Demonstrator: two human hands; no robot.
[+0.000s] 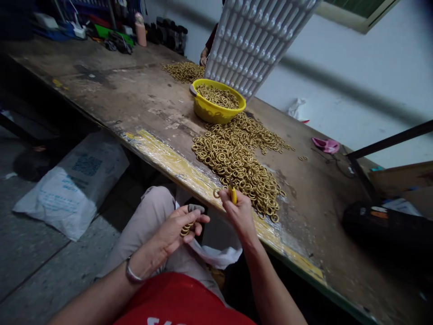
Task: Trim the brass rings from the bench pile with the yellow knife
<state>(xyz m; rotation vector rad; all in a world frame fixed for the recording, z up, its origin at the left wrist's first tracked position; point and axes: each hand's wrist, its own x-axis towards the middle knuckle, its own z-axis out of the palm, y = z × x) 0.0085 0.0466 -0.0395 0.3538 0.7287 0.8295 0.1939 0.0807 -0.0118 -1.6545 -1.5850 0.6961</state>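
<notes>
My left hand [182,225] is above my lap, its fingers curled around several brass-coloured rings [185,230]. A grey cover [196,208] wraps one of its fingers. At the table's front edge, my right hand [241,214] grips a small yellow-handled tool [233,195] with a dark tip; its exact kind is not clear. Just beyond the right fingertips is a single ring [216,192]; whether they touch it I cannot tell. A big heap of the same rings [233,158] lies on the table right beside this hand.
Behind the heap stands a yellow basin [216,113] full of rings. Farther back are another ring pile [184,71] and a person's hand [203,57]. A white bag [77,185] lies on the floor at left. A pink cloth [326,145] and black bag [382,230] are at right.
</notes>
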